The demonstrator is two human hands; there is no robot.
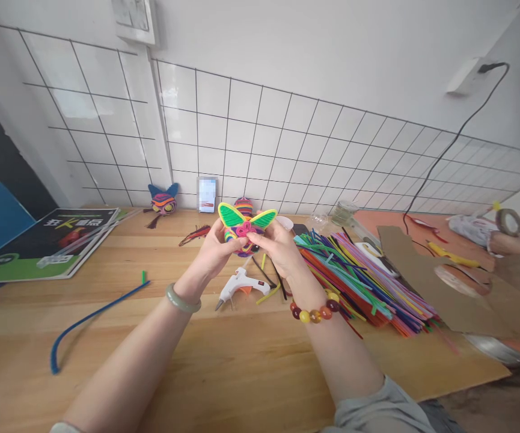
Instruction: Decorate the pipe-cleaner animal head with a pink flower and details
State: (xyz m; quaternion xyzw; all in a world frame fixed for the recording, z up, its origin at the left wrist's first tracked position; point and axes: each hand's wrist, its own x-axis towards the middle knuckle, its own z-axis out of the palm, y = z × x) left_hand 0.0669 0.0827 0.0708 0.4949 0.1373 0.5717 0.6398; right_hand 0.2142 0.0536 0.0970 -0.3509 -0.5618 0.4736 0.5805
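Observation:
Both my hands hold up a pipe-cleaner figure (243,226) above the wooden table (223,367). It has two green, yellow-edged ears and a pink coil in the middle. My left hand (217,246) grips its left side, fingers closed. My right hand (275,245) pinches its right side near the pink coil. A green bangle sits on my left wrist, a beaded bracelet on my right. Below the hands lies a white glue gun (238,285).
A heap of coloured pipe cleaners (363,276) lies to the right. A blue pipe cleaner (92,316) curves at left, near a book (47,240). Two finished figures (163,203) and a phone (207,194) stand by the tiled wall. Cardboard (444,270) and tape rolls are far right.

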